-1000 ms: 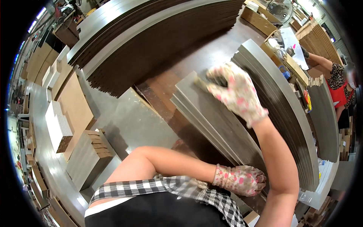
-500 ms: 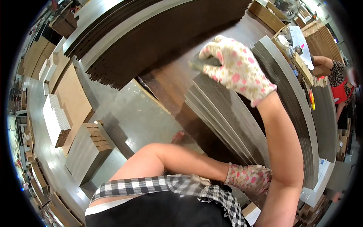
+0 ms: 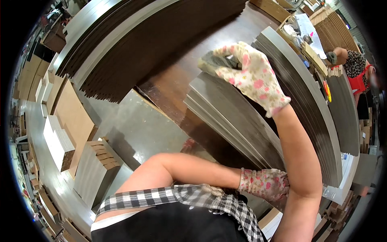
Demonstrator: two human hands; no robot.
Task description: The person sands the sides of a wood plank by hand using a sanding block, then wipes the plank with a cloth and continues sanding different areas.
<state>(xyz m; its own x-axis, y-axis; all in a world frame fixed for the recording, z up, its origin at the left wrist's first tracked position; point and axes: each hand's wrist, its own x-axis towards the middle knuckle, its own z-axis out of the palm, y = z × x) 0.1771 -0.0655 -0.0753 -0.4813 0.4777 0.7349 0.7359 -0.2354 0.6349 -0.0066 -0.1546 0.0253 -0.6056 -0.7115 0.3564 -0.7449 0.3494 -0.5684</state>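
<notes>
My right hand (image 3: 254, 76), in a white glove with pink flowers and grey fingertips, hangs over the far end of a small stack of grey boards (image 3: 238, 109). Its thumb and fingers curl toward each other in a ring. Anything between the tips is hidden. My left hand (image 3: 264, 184), in a similar glove, is by the near end of that stack. My right forearm covers its fingers, so their hold does not show. The boards lie slightly fanned on a brown surface (image 3: 173, 90).
A tall stack of dark-edged boards (image 3: 161, 44) stands ahead. Another grey stack (image 3: 302, 92) runs along the right. Small board piles (image 3: 94, 169) and brown sheets (image 3: 74, 111) are at left. A co-worker (image 3: 354, 72) with a red item is at far right, past a cluttered bench (image 3: 308, 40).
The view has shifted, so the board stacks sit further left. My right fingertips look closer to the thumb over the stack's far end. My left hand has barely moved.
</notes>
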